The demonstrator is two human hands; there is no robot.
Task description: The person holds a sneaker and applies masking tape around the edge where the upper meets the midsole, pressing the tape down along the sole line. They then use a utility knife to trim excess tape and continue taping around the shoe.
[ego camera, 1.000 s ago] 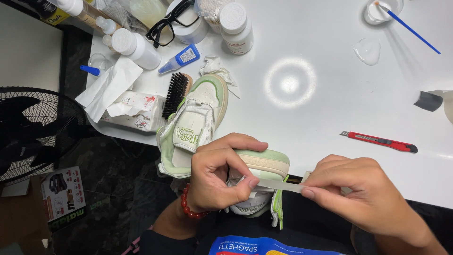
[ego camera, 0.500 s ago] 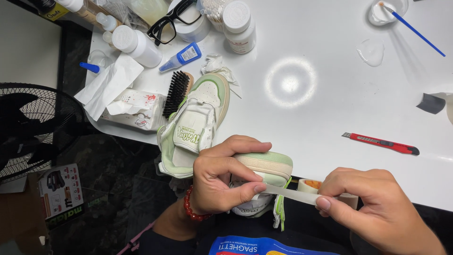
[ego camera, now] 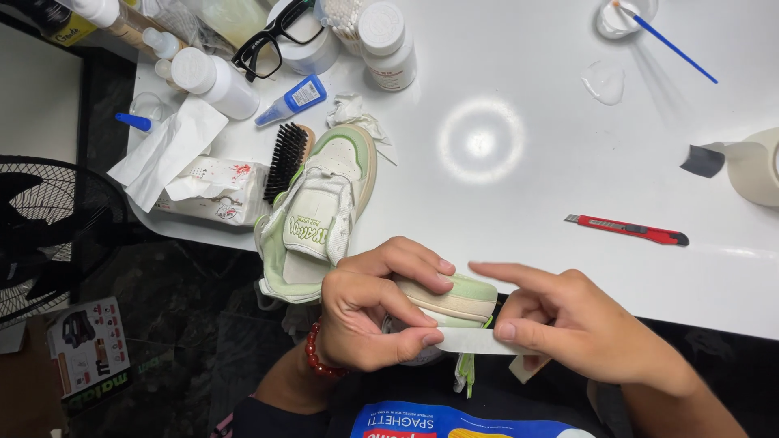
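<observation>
Sneaker (ego camera: 442, 296) pale green, cream sole; left hand (ego camera: 369, 312) fingers gripping it, right hand (ego camera: 580, 328) fingers pinching white tape strip (ego camera: 479, 341).

A white table (ego camera: 519, 73) is carrying the clutter, with a round lamp glare shining near its middle. A red utility knife (ego camera: 626, 230) is lying to the right, and a roll of pale tape (ego camera: 753, 165) is sitting at the right edge. A pale green sneaker (ego camera: 318, 212) is resting at the near left edge, just beside a black brush (ego camera: 286, 159) and a tissue pack (ego camera: 213, 190). White bottles (ego camera: 386, 44), black glasses (ego camera: 274, 39) and a small blue-capped tube (ego camera: 290, 99) are crowding the far left, while a blue-handled swab (ego camera: 670, 44) is leaning in a small white dish (ego camera: 618, 19).
</observation>
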